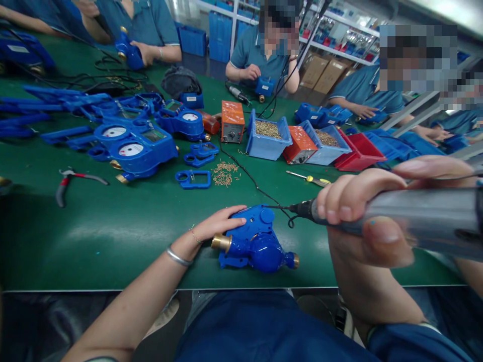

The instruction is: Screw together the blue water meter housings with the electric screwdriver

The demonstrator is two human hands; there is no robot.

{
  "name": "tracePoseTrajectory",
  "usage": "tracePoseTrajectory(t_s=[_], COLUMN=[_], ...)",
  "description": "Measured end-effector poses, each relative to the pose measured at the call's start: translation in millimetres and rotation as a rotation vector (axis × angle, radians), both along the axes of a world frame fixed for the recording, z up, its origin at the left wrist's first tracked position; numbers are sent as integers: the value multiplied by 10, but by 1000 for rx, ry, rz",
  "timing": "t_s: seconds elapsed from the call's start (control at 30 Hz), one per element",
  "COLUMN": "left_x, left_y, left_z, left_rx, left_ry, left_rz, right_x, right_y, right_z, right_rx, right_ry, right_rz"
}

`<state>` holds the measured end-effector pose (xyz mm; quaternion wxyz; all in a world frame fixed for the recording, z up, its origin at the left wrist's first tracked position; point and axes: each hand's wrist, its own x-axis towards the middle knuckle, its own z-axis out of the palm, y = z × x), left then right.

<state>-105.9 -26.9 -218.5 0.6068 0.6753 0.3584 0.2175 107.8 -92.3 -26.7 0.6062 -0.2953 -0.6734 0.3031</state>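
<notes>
A blue water meter (266, 251) with brass threaded ends lies face down on the green table in front of me. My left hand (217, 223) grips its left side, thumb on the back of the housing and fingers along the far edge. In my right hand (362, 211) is a grey electric screwdriver (433, 216), held level in wrapped fingers. Its long thin bit points left and reaches the far edge of the meter; whether the tip touches a screw I cannot tell. Beyond the meter lie a pile of small screws (223, 176) and a blue frame-shaped cover (199, 179).
Pliers (68, 176) lie at left, near several blue meters (139, 151). A yellow-handled screwdriver (309, 178), orange power boxes (232, 120), blue screw bins (267, 143) and a red bin (358, 151) stand beyond. A black cable (256, 183) crosses the table. Co-workers sit opposite.
</notes>
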Motion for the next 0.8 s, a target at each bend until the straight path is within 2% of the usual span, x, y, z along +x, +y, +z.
tracePoseTrajectory(t_s=[0.1,0.23,0.47,0.63,0.8], left_x=[2,15,70,94,109], left_y=[2,3,-22,-32,5], left_z=[-6,7,5,60,60], left_rx=[0,18,10,-48,-67], left_ry=[-15,4,5,13,67], left_rz=[-1,-9,17,36,28], right_x=[-38,-121,-146,-100,-66], right_y=[20,81,215,276,317], right_z=[-60,-177,-419,-466,-497], right_rx=[102,130,25,-36,-42], right_ry=[25,55,138,120,117], right_rz=[-29,18,28,-17,83])
